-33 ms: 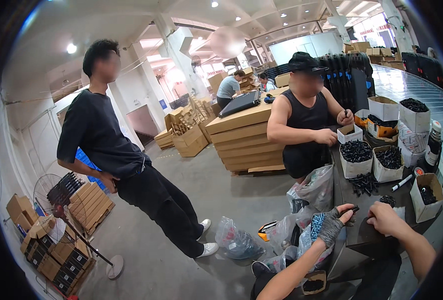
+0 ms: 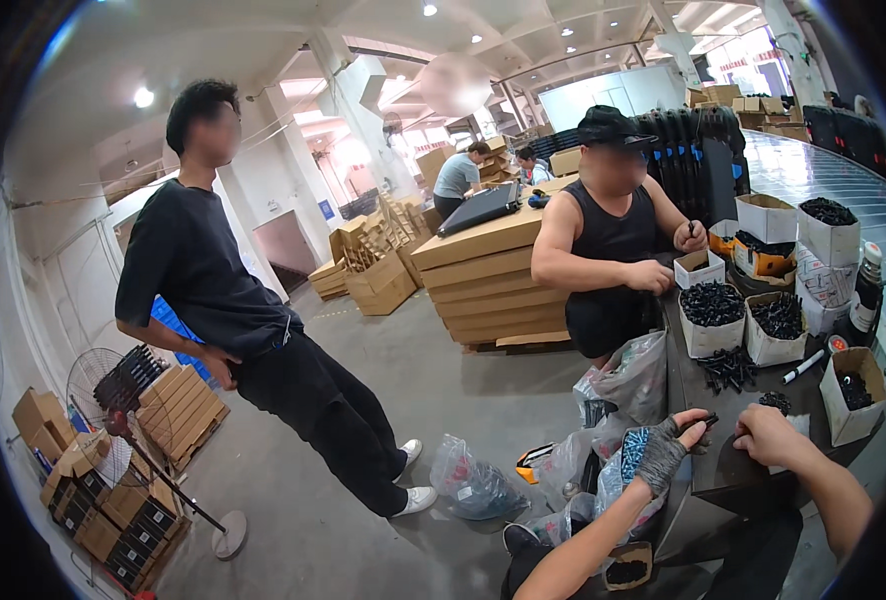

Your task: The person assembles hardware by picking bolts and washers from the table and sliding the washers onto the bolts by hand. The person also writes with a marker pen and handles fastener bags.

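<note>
Almost nothing has moved since the earlier frame; the wearer's two hands are in the same places, and the seated co-worker [image 2: 613, 225] has shifted only very slightly. The left hand [image 2: 666, 452], in a grey knitted fingerless glove, pinches a small black part [image 2: 707, 419] between thumb and fingers. The part lies at the fingertips, above the near-left edge of a dark, smooth table [image 2: 728, 470], its exact shape too small to make out. The bare right hand [image 2: 771, 440] is beside it, a little apart, fingers curled inward; whether they grip anything cannot be told. Just beyond the right hand sits a little heap of tiny black pieces [image 2: 775, 401]. Farther up the table, a loose pile of short, stick-like black parts [image 2: 729, 371] spreads before two open, square-sided white cartons [image 2: 714, 341], filled with similar parts. Another open carton [image 2: 851, 426], pale and boxy, stands right of the hands, holding black pieces. Crinkled, see-through plastic bags [image 2: 475, 480] rest on the grey floor [image 2: 363, 400].
</note>
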The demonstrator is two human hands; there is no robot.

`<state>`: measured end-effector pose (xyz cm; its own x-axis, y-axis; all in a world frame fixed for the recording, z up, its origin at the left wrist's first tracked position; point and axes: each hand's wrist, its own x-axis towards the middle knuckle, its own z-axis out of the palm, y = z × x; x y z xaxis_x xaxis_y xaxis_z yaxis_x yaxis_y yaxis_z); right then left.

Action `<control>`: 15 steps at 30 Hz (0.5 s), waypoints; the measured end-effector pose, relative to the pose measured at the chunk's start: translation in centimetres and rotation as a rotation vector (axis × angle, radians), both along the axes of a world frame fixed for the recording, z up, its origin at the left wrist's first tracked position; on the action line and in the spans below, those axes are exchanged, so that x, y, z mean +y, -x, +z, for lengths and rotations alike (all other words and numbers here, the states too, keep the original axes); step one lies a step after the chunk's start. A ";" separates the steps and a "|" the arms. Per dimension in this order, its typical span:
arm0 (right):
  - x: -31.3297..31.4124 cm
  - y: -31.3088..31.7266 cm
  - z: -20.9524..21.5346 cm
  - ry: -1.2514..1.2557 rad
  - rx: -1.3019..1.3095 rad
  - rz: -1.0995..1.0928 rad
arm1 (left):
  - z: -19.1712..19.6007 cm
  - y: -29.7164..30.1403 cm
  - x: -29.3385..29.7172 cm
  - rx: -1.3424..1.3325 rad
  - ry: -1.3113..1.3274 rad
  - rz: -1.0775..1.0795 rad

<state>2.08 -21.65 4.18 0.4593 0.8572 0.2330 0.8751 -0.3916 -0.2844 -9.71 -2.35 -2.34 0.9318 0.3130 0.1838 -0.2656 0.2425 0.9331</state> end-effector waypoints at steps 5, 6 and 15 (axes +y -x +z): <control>0.1 0.0 0.5 0.083 0.111 0.032 | 0.1 0.3 -0.6 0.032 -0.142 0.062; -0.2 0.2 0.4 0.043 0.110 0.034 | 0.2 0.3 -0.8 0.040 -0.176 0.068; -1.3 3.0 -2.0 -0.302 -0.161 0.092 | -1.5 -0.6 -0.5 0.019 -0.251 0.063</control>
